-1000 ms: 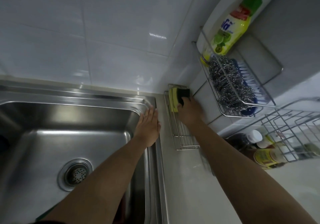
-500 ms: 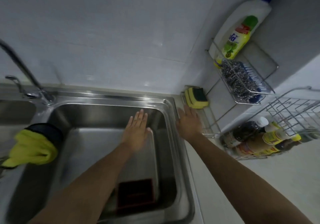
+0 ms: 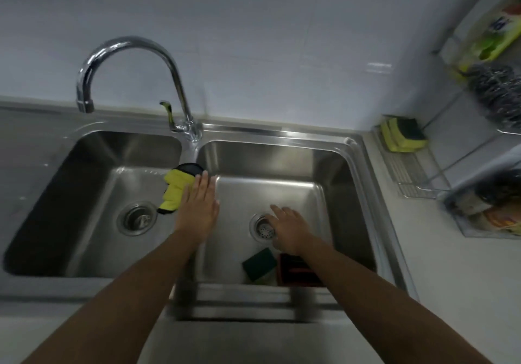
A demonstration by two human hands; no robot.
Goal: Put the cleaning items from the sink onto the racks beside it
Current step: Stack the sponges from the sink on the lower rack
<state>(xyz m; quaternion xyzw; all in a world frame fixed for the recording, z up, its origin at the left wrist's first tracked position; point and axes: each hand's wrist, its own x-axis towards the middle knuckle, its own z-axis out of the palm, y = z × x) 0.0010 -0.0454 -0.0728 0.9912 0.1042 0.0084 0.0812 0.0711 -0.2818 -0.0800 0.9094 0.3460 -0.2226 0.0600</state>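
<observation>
In the right basin of the steel double sink lie a green sponge and a dark red item near the front wall. My right hand hovers open over the drain, just above those two. My left hand is flat and open over the divider, next to a yellow and black cloth draped on it. A yellow-green sponge sits at the back of the low wire rack right of the sink. The upper rack holds steel wool and a detergent bottle.
A curved chrome faucet rises behind the divider. The left basin has its own drain. A wire basket with bottles stands on the white counter at the right. White tiles cover the wall behind.
My right hand let go of the yellow-green sponge on the low rack and came back into the right basin. My left hand slid left to the divider. The view swung left and down.
</observation>
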